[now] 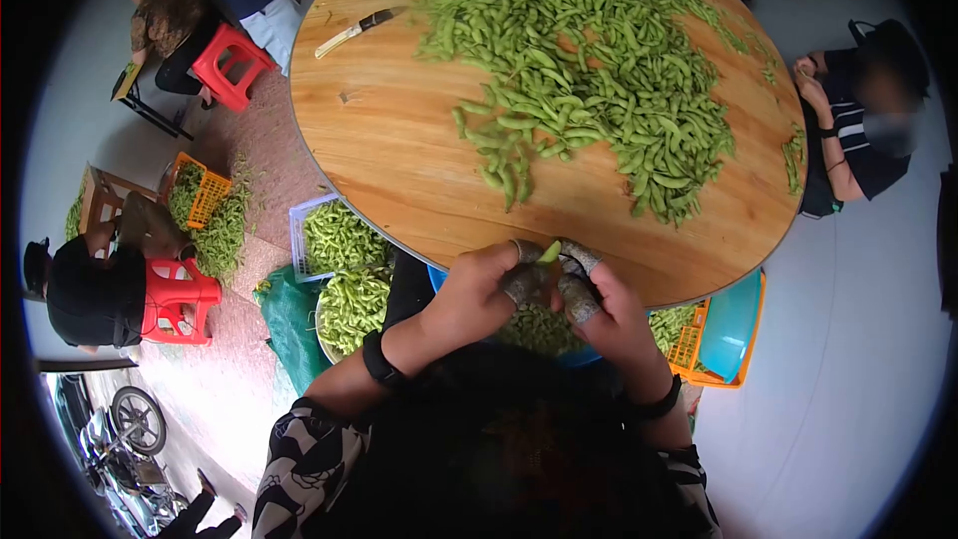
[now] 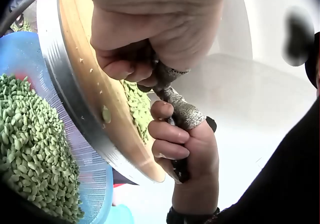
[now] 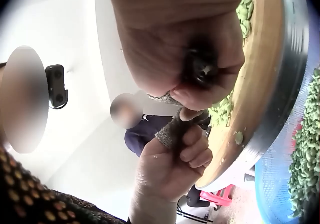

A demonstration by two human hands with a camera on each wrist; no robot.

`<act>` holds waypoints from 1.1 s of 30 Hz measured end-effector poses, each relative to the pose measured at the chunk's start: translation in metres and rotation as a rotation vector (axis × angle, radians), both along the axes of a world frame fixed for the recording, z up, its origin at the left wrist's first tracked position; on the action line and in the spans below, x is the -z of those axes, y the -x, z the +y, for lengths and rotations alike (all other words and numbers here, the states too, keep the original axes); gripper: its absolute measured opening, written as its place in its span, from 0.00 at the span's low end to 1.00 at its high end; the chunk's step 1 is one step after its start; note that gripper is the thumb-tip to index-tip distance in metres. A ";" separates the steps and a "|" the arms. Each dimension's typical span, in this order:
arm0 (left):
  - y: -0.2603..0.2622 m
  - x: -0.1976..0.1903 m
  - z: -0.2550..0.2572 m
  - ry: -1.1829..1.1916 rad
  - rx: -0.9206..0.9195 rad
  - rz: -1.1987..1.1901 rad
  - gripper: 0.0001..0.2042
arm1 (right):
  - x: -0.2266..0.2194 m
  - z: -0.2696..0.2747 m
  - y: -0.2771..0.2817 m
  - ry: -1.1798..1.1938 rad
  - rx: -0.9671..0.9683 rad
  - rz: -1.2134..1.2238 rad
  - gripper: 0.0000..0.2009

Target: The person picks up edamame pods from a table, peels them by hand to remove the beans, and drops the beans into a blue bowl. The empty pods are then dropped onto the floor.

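In the head view both hands meet above the near edge of the round wooden table (image 1: pixel 389 190). My left hand (image 1: pixel 469 289) pinches a green soybean pod (image 1: pixel 549 253) between thumb and forefinger, both wrapped in grey speckled coverings. Right beside it is my right hand (image 1: pixel 611 311), with similar coverings on thumb and forefinger and the other fingers curled round a small dark object (image 2: pixel 180 171); I cannot tell what kind it is. Below the hands, a blue mesh basket (image 2: pixel 102 184) holds many shelled beans (image 2: pixel 35 149). A large pile of pods (image 1: pixel 599 70) covers the table's far part.
A folding knife (image 1: pixel 359 32) lies at the table's far left. Left of me stand a lilac crate (image 1: pixel 297 240) of pods and a green sack (image 1: pixel 289 324). An orange basket (image 1: pixel 738 374) is at right. Other people sit around, some on red stools (image 1: pixel 228 65).
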State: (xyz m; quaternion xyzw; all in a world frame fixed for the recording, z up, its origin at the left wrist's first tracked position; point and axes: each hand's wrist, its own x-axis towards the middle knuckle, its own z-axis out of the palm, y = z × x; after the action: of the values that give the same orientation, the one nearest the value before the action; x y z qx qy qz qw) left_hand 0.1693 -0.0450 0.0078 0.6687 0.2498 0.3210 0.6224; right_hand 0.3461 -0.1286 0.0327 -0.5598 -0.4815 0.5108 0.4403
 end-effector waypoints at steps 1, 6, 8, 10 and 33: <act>0.003 -0.011 0.001 -0.274 -0.037 0.120 0.11 | 0.000 -0.001 -0.001 0.051 -0.017 0.106 0.19; 0.012 -0.008 0.000 -0.546 -0.061 0.210 0.08 | 0.010 0.001 -0.004 0.294 -0.080 0.478 0.18; 0.025 -0.009 0.007 0.844 0.222 -0.163 0.06 | 0.010 0.003 -0.006 0.350 -0.163 0.734 0.17; 0.024 -0.009 0.010 0.866 0.339 -0.258 0.08 | 0.007 0.005 -0.004 0.439 -0.155 0.969 0.15; 0.015 -0.012 -0.003 0.501 0.061 0.179 0.05 | 0.038 0.007 0.012 0.048 0.111 0.226 0.13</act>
State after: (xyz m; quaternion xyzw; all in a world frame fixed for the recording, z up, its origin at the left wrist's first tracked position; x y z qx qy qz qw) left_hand 0.1543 -0.0476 0.0201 0.5266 0.3553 0.1698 0.7534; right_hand 0.3342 -0.1219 -0.0054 -0.5346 -0.3848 0.5570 0.5058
